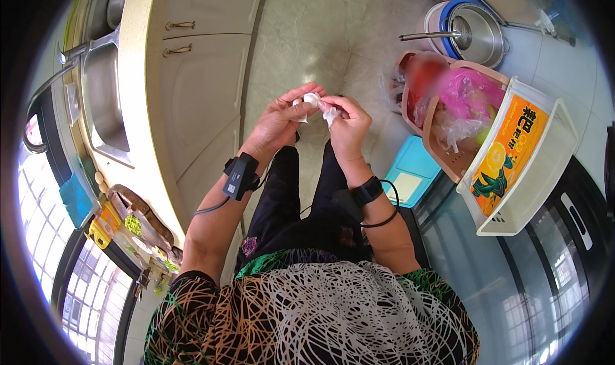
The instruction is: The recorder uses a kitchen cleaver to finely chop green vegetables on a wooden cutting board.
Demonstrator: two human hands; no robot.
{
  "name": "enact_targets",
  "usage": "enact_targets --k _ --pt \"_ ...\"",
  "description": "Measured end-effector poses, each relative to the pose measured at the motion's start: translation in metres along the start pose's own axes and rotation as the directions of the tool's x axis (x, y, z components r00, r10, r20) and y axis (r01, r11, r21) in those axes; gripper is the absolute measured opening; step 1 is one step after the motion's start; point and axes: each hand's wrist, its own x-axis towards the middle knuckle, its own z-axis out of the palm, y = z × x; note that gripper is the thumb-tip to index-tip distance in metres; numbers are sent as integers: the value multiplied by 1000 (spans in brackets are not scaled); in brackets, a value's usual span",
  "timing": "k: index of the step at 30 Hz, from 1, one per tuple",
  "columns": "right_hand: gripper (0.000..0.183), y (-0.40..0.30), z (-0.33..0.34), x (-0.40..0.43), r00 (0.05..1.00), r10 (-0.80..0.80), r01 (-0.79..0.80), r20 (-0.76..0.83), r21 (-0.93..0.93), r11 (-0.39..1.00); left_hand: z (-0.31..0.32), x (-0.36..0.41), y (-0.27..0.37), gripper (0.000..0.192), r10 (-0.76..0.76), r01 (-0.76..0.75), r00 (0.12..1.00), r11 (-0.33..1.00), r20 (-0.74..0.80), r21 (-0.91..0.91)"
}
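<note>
Over the floor in front of my body, my left hand [275,119] holds a small white bulb [311,99] that looks like garlic, its thumb resting on the near side. My right hand [352,127] meets it from the other side, fingertips touching the bulb's edge. A piece of thin white papery skin [330,115] is pinched in that hand's curled fingers. The lower part of the bulb is hidden behind the left thumb.
Left of me runs a counter [144,77] with a steel sink [103,96] and a wooden cutting board [149,216] bearing chopped greens [133,225]. At right are plastic baskets [444,149] holding bags, a white bin [552,173], a turquoise lid [415,165] and a steel colander [485,38].
</note>
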Motion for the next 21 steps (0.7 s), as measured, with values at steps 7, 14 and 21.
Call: enact_targets --k 7,14,21 --pt "23 -7 15 -14 1000 -6 7 10 -165 986 7 3 -16 34 91 -82 991 993 -101 90" --pt "25 -3 5 -20 981 -194 180 -13 -320 930 3 8 -21 36 35 -35 999 971 -4 -236" --pt "29 -18 6 -22 972 -210 235 109 -323 917 9 10 -27 43 82 -71 996 966 35 -249"
